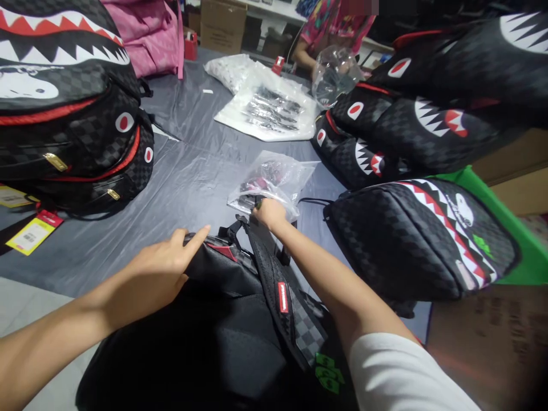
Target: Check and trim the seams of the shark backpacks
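Stacked checkered backpacks [85, 148] fill the left side of the grey surface [188, 165], a yellow tag [31, 235] hanging from them. Behind, toward the far left corner, sits a pink bag [148, 43]. The left hand [160, 260] is loosely open, index finger stretched out, resting at the top of a black backpack [188, 342], which stands at the near edge. Toward the far edge lies a white plastic bag [268, 108]; nearer the middle, a small clear bag [282, 174]. At its near end the right hand [270, 214] is curled, beside the backpack's strap [268, 268]; I cannot tell what it holds. Another person's arm [305, 56] shows at the far edge. More backpacks [411, 108] pile along the right edge, one backpack [385, 234] against a green bin [531, 251].
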`<state>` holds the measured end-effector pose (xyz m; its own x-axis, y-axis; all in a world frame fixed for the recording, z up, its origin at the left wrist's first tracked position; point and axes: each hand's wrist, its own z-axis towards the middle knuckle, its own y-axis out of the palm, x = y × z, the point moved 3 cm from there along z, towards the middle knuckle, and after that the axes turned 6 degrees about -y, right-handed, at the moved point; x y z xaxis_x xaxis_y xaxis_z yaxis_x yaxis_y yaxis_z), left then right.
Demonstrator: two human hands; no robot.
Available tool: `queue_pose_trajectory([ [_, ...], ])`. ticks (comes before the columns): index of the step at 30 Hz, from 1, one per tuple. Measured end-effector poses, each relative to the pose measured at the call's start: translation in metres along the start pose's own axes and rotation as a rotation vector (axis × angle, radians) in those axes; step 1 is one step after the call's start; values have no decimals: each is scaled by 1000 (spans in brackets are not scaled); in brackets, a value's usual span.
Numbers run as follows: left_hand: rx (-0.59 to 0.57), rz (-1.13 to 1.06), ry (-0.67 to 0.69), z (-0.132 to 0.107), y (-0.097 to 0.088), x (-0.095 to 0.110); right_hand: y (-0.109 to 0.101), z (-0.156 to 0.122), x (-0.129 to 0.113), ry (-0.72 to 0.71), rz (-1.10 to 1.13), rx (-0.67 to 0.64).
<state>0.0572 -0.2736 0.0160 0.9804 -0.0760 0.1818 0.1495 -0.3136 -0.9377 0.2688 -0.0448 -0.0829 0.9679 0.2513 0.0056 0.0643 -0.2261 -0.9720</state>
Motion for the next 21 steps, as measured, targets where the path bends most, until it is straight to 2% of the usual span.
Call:
queue_pose_trajectory([
  [4,-65,-23,-50,3,-3,1,-11,-24,4,-86,-15,72],
  [7,-104,-25,-67,5,-8,3,-28,-52,11,-142,21,161],
  [9,-115,-7,-70,4,-11,5,-45,-73,16,-166,235,230],
  [12,-112,21,-85,1,-14,8,-69,-108,17,-274,805,288],
  [14,-93,22,-92,0,-15,12,-83,-136,10,-373,1039,306],
  [16,-81,38,-109,0,-17,16,-93,-163,-2,-456,1073,313],
  [19,-72,68,-143,-2,-19,19,-99,-196,-24,-587,921,283],
  [21,-49,1,-138,-7,-18,19,-101,-209,-37,-638,799,265],
])
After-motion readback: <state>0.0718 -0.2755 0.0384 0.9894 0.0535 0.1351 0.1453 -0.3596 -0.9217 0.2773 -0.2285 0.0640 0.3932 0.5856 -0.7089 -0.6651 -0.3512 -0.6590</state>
